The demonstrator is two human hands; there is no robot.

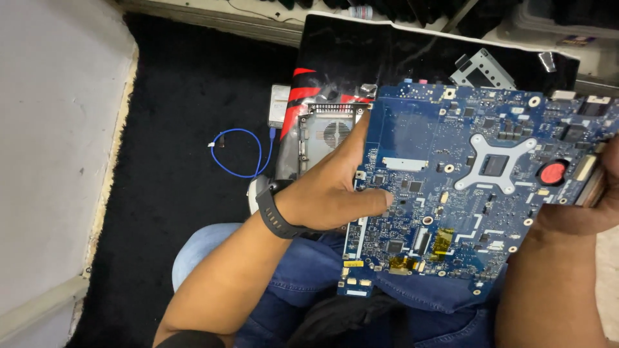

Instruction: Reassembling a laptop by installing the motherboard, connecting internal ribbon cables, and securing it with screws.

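A large blue laptop motherboard (451, 187) is held over my lap, its underside up, with a silver cross-shaped bracket (495, 164) and a round red coin cell (552, 172). My left hand (335, 193) grips its left edge, thumb lying on the board and index finger up along the edge. A black band sits on that wrist. My right hand (590, 206) holds the board's right edge, mostly out of view.
Behind the board lies a black mat (387, 51) with a red mark, a silver fan housing (325, 132), a metal bracket (480, 67) and a looped blue cable (242, 154) on dark carpet. A pale wall runs along the left.
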